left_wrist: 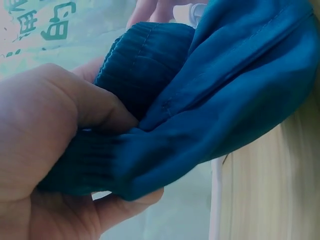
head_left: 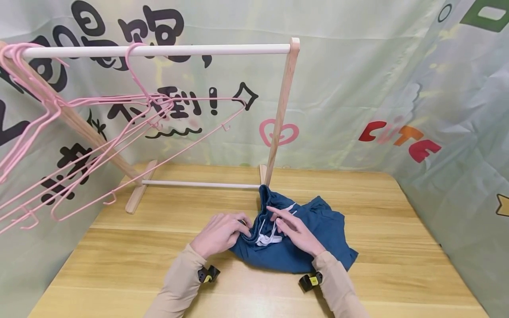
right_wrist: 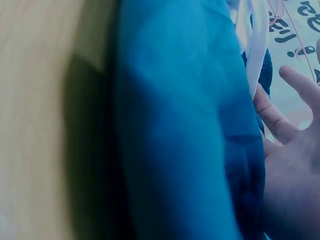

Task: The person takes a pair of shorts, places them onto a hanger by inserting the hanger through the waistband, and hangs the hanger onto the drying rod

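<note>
A pair of dark blue drawstring shorts (head_left: pixel 318 234) lies bunched on the table, with the elastic waistband (left_wrist: pixel 145 60) facing left. My left hand (head_left: pixel 220 232) grips the near end of the waistband; in the left wrist view the thumb presses on the cloth and fingers wrap beneath. White drawstring (head_left: pixel 268 240) is knotted at the front of the waist. Over the shorts lies my right hand (head_left: pixel 296 232), its fingers extended and spread beside the cord. In the right wrist view one finger (right_wrist: pixel 272 115) is right by the white cord, and the blue cloth fills the middle.
Behind the shorts stands a wooden rack with a white top rail (head_left: pixel 214 49) and a lower rail (head_left: pixel 203 183). Several pink hangers (head_left: pixel 149 99) hang from its left part. The rack's right post (head_left: pixel 283 110) rises just behind the waistband. Printed curtains (head_left: pixel 338 88) enclose the table (head_left: pixel 397 265).
</note>
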A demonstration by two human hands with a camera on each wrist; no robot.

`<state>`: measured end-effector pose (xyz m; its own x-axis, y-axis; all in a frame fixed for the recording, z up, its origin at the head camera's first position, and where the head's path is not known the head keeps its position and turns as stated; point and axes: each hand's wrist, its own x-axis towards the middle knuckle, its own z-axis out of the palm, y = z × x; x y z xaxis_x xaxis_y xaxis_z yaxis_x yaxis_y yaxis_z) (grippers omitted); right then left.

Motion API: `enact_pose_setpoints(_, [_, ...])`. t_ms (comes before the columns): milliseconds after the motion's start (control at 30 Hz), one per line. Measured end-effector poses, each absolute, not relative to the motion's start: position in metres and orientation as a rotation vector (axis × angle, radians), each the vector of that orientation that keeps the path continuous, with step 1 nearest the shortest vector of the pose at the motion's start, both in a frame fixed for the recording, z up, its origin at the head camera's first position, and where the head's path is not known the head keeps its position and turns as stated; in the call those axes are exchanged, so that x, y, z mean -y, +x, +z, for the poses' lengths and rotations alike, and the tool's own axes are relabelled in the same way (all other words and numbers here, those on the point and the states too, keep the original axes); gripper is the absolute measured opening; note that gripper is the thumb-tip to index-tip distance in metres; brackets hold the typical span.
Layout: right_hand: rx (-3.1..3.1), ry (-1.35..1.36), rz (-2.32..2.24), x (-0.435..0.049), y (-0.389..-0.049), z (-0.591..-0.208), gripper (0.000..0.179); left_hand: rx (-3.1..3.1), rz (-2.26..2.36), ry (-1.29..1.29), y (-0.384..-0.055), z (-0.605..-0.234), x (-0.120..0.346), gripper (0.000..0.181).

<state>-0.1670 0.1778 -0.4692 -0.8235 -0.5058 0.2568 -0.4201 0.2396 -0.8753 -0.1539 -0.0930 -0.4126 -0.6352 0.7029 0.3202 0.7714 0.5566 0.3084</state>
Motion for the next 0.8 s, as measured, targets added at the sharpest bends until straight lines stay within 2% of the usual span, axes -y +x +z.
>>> enact_pose_setpoints(267, [-2.422, -0.783, -1.564, -0.1735, -0.1667, -0.4678, 0.036, 2.600, -0.649, -1.277, -0.1533, -0.4124, 0.0916, 0.034])
enact_pose_setpoints(800, [-2.587, -0.595, -1.673, -0.1739, -0.1650, -0.4698, 0.009, 2.605, -0.647, -1.287, -0.1515, -0.4090, 0.0922, 0.037])
